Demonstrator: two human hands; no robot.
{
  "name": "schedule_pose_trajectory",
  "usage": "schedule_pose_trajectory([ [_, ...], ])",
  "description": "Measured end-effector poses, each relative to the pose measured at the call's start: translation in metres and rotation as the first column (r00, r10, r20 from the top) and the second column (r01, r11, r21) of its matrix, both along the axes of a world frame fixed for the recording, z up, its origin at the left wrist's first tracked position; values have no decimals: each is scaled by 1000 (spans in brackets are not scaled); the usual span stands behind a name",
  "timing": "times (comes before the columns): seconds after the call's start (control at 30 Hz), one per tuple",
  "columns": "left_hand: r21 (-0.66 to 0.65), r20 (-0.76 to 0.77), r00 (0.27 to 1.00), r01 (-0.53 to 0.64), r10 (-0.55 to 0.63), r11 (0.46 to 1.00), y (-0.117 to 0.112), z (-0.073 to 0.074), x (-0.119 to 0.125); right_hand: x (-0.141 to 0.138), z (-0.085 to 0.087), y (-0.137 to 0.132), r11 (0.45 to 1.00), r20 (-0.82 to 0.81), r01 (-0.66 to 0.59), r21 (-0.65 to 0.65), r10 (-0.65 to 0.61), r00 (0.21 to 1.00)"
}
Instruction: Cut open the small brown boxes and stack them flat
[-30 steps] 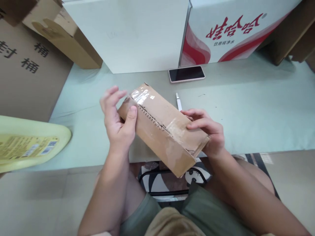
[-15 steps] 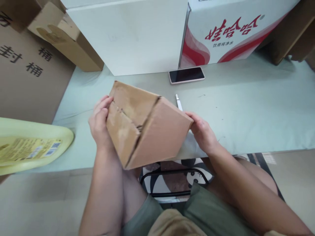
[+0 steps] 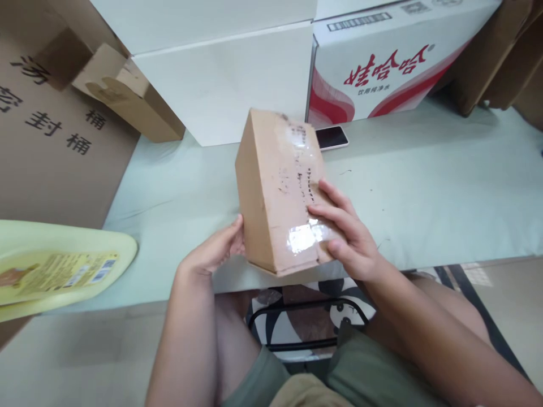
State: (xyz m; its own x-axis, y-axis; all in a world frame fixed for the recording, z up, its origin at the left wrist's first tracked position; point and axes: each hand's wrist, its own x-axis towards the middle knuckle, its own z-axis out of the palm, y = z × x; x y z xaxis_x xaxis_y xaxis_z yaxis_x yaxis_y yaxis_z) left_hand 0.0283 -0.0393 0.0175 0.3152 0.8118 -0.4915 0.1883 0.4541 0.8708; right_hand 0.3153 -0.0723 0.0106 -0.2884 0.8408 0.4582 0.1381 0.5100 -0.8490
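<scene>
A brown cardboard box (image 3: 278, 186) is held tilted over the near part of the table. Shiny clear tape and rows of small dark marks run along its face toward me. My left hand (image 3: 220, 244) grips its lower left side, thumb against the cardboard and the other fingers mostly hidden behind. My right hand (image 3: 350, 234) lies over the taped face at the lower right, fingers spread across it and pressing on the surface. Behind the box, a phone (image 3: 335, 137) with a dark screen is partly covered.
A pale green cloth (image 3: 424, 186) covers the table. White cartons stand at the back, one with red lettering (image 3: 388, 70). Brown cardboard boxes (image 3: 159, 116) are at the left and far right. A yellow bottle (image 3: 68, 265) lies at the left edge.
The cardboard box has been turned, so the taped face now shows instead of the flap seam. My right hand has moved onto that face; my left has slid lower. The white utensil is now hidden.
</scene>
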Motion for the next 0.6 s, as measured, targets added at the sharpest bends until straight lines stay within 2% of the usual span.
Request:
schedule_pose_trajectory([
  [0.03,-83,6,996,88,-87,993,-2,2,-2,1,1,-1,1000,-27,23,-9,-23,999],
  [0.1,-247,30,969,244,-244,938,-5,5,-4,3,1,-1,998,-97,51,-33,-54,994],
  [0.13,-281,10,958,278,-287,919,-6,7,-5,4,1,-1,998,-124,47,-43,-52,991],
  [0.2,-285,-95,946,272,-309,919,-7,10,-5,4,0,1,999,-141,10,-44,-16,990],
  [0.27,-198,-231,949,171,-216,965,-6,9,-4,2,-3,3,998,-109,-50,-24,47,993],
  [0.33,-16,-314,949,-45,38,999,-3,4,-3,-1,-5,4,994,-63,-108,-12,107,992],
  [0.37,101,-307,928,-191,213,976,0,0,-4,-3,-6,4,990,-44,-141,-14,140,989],
  [0.4,214,-255,888,-335,384,918,4,-4,-4,-5,-7,3,984,-30,-175,-21,174,984],
  [0.43,313,-160,835,-463,526,829,8,-8,-5,-7,-8,2,977,-22,-210,-29,209,978],
  [0.47,388,-35,784,-561,620,731,12,-12,-6,-9,-8,0,970,-21,-240,-37,240,971],
  [0.5,448,100,751,-620,653,645,15,-15,-6,-10,-8,-1,963,-23,-266,-43,265,964],
  [0.53,506,213,742,-640,635,578,19,-18,-6,-11,-9,-2,958,-26,-283,-48,282,959],
  [0.6,644,300,798,-574,523,506,24,-22,-6,-11,-9,-3,954,-26,-295,-61,293,956],
])
